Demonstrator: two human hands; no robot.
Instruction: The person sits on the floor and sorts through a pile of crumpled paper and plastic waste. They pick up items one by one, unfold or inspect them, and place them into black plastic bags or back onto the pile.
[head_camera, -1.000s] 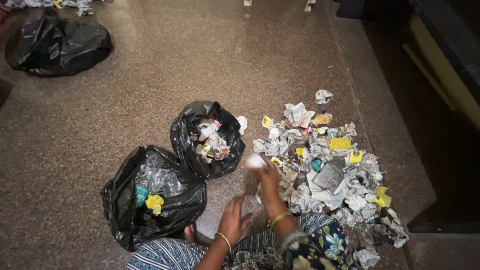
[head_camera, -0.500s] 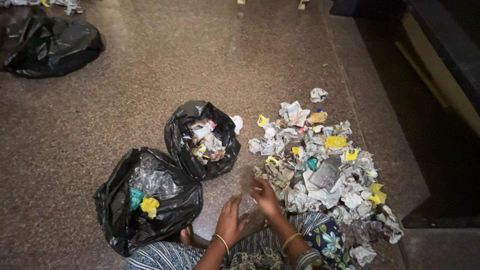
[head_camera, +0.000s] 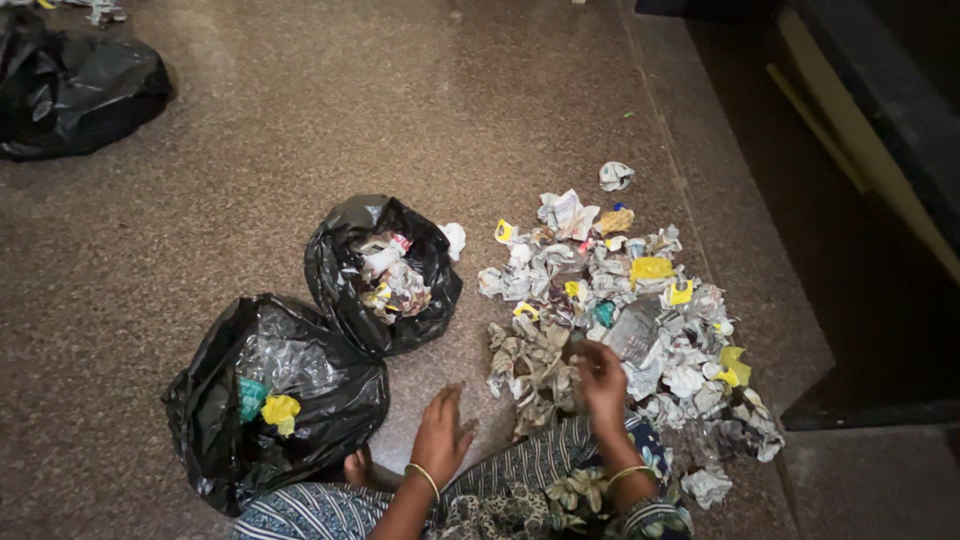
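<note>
My right hand (head_camera: 603, 377) reaches into the paper pile (head_camera: 620, 310), grip closing on a crumpled scrap, I think. My left hand (head_camera: 440, 435) rests released on the floor (head_camera: 250, 180), steadying me beside the two bags (head_camera: 275, 395).

Speckled floor (head_camera: 300, 120) w/ black bags (head_camera: 385, 270), paper pile (head_camera: 620, 310) (crumpled)

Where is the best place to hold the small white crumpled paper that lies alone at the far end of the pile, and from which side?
The lone crumpled paper ball lies apart from the paper pile on bare floor. It is probably best pinched from above, fingers across its middle: it looks rounded, with no edge or handle, and all its sides are free.
</note>
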